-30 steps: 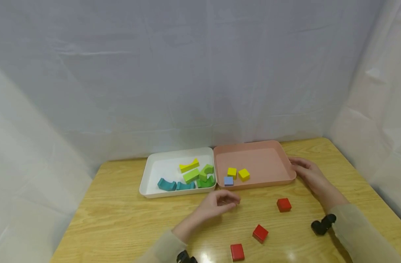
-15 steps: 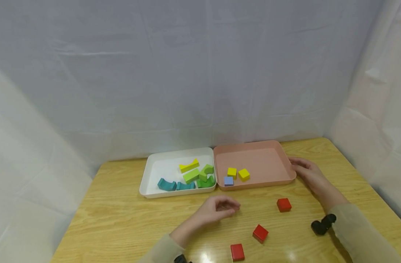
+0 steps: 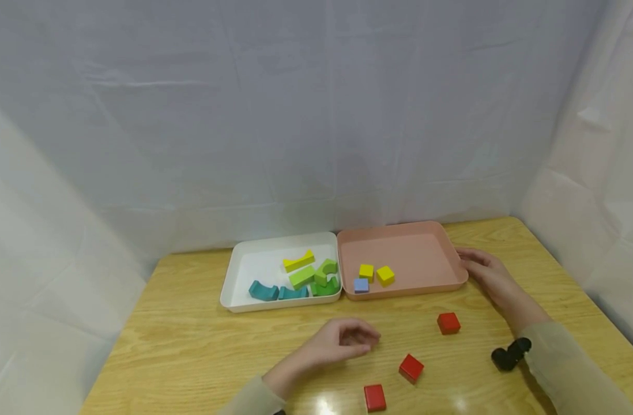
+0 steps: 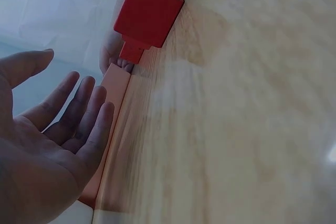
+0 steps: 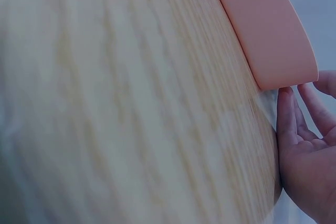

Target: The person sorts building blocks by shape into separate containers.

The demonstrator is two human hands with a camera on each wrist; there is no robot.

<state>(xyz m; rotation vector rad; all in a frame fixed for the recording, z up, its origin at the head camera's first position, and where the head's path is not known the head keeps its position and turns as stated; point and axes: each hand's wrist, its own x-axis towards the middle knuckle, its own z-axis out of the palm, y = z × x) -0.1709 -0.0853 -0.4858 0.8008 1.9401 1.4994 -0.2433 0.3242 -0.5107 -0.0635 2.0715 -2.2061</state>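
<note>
My left hand (image 3: 342, 344) hovers over the table in front of the trays, fingers loosely bent and holding nothing. Close to its fingertips lies a red cube (image 3: 411, 368). A second red cube (image 3: 375, 398) sits nearer the front, and a third red cube (image 3: 448, 323) lies toward the right. In the left wrist view, the near red cube (image 4: 148, 13) stands beyond the spread fingers. At the right end of the pink tray (image 3: 425, 248), my right hand (image 3: 495, 285) rests its fingertips against the wall; the right wrist view shows them at the tray's corner (image 5: 286, 74).
Two yellow cubes (image 3: 385, 275) and a blue block (image 3: 361, 286) lie in the pink tray. Left of it, touching, a white tray (image 3: 249, 259) holds several green, teal (image 3: 263, 291) and yellow (image 3: 298, 262) blocks. White sheeting (image 3: 316, 115) hangs behind and beside the wooden table (image 3: 192, 346).
My left hand has drawn back from the trays' front edge toward the table's front. My right hand, the trays and the cubes have stayed in place.
</note>
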